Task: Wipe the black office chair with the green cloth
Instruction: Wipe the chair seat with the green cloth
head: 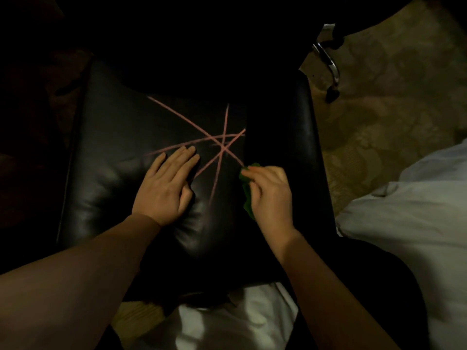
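Green cloth (247, 207) sits bunched small under the right hand (270, 195), whose fingers curl and pinch it against the black chair seat (113, 152) at the near right end of the pink lines (222, 147); with so little cloth touching, strokes may smear the marks, not lift them. Left hand (165, 184) lies flat, fingers straight and together, tips over one line, likely smudging or shielding it. Farther off, the chrome base leg (328, 61) on carpet (391, 97) suggests the chair could roll if bracing eases.
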A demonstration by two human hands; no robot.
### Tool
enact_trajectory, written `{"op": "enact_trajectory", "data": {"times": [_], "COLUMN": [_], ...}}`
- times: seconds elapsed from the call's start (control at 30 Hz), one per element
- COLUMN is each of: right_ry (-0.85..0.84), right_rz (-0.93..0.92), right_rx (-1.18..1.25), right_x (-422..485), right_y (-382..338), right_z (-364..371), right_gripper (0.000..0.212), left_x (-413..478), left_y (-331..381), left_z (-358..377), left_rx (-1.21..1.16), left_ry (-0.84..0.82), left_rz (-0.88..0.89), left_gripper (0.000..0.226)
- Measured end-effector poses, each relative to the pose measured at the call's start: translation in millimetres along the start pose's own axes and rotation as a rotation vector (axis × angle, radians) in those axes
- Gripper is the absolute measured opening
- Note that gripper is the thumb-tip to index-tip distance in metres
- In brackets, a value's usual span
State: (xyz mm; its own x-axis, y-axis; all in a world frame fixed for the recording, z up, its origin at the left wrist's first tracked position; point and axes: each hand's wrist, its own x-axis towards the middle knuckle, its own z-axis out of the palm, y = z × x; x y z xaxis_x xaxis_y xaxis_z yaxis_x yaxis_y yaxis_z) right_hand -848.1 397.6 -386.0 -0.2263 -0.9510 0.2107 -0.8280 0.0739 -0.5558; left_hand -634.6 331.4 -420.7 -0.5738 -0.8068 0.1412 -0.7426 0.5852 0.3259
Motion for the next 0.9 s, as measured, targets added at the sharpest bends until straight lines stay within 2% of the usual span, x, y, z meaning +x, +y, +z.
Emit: {"op": "enact_trajectory", "data": {"times": [0.47, 0.63, 0.9], "right_ry": [-0.003, -0.014, 0.0], "right_rz": [0.063, 0.061, 0.14], "right_rx": [-0.04, -0.124, -0.106], "right_x": [143.7, 185.0, 208.2], "right_y": [19.2, 23.6, 21.9], "right_z": [31.3, 42.2, 52.8], "right_gripper": [0.028, 0.029, 0.033], "left_x": [0.9, 0.6, 1.0], "left_y": [-2.9, -4.0, -2.5], "left_z": [2.6, 3.3, 2.4], "left_rx": [0.033, 0.039, 0.04], "left_ry": [-0.024, -0.028, -0.017], "left_rz": [-0.003, -0.003, 0.002], "left_gripper": [0.063, 0.063, 0.063]}}
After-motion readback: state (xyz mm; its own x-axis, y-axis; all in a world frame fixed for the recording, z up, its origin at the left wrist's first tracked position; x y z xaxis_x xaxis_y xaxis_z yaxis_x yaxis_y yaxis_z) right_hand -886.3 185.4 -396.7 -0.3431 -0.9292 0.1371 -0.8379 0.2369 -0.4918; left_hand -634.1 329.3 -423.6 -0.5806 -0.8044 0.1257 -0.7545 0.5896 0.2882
